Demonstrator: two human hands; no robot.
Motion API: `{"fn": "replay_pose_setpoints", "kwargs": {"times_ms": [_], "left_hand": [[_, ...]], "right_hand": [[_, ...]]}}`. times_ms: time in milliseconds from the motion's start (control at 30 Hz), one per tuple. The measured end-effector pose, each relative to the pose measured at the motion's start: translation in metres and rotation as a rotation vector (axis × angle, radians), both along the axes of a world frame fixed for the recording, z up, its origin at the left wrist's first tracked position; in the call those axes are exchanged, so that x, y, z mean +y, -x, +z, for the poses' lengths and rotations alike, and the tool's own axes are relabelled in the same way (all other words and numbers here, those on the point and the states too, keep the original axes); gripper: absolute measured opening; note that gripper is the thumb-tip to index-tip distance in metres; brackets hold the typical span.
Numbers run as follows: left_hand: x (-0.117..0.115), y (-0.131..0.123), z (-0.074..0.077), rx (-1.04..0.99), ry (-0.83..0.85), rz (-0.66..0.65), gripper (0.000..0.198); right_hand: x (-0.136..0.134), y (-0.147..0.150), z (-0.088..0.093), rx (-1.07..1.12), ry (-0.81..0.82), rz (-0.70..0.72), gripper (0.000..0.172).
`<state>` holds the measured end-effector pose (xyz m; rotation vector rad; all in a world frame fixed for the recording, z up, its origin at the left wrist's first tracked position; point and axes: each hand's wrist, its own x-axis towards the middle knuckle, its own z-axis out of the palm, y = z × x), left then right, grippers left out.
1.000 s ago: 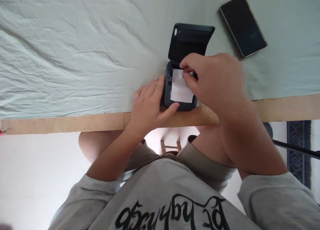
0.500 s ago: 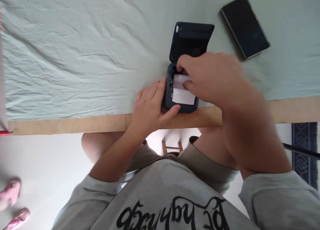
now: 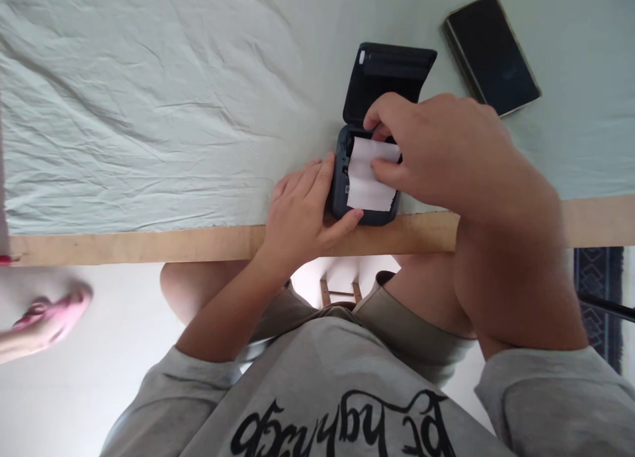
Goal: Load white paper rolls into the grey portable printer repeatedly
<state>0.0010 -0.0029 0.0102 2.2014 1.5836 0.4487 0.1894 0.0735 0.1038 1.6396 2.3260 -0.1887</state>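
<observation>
A small dark printer (image 3: 342, 179) sits at the near edge of the table with its lid (image 3: 389, 77) hinged up and open. White paper (image 3: 367, 182) lies over its open bay. My left hand (image 3: 302, 215) grips the printer's left side, thumb on its front corner. My right hand (image 3: 446, 153) reaches over from the right, fingers curled and pinching the paper at the top of the bay. The paper roll itself is hidden under my fingers.
A black phone (image 3: 491, 53) lies face up at the far right on the pale green cloth (image 3: 149, 100). The wooden table edge (image 3: 149, 245) runs across the view. Another person's foot in a pink sandal (image 3: 47, 318) is on the floor at the left.
My right hand has shifted slightly up and right on the paper, which now lies flatter over the bay. The pink-sandalled foot has come into view and stepped nearer at the left.
</observation>
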Motion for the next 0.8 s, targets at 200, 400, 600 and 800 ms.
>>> {"fn": "replay_pose_setpoints", "kwargs": {"times_ms": [200, 400, 600, 800], "left_hand": [[0.001, -0.001, 0.003, -0.007, 0.021, 0.001, 0.082], [0.001, -0.002, 0.002, 0.011, 0.018, -0.004, 0.085], [0.001, -0.002, 0.002, 0.028, 0.013, -0.001, 0.085], [0.002, -0.002, 0.003, -0.003, 0.031, 0.011, 0.083]], "right_hand": [[-0.005, -0.03, 0.012, 0.68, 0.053, -0.053, 0.042], [0.006, -0.085, -0.021, 1.395, 0.142, -0.406, 0.071], [0.016, -0.09, -0.048, 1.854, -0.043, -0.752, 0.042], [0.017, -0.089, -0.076, 1.37, -0.38, -0.707, 0.035]]}}
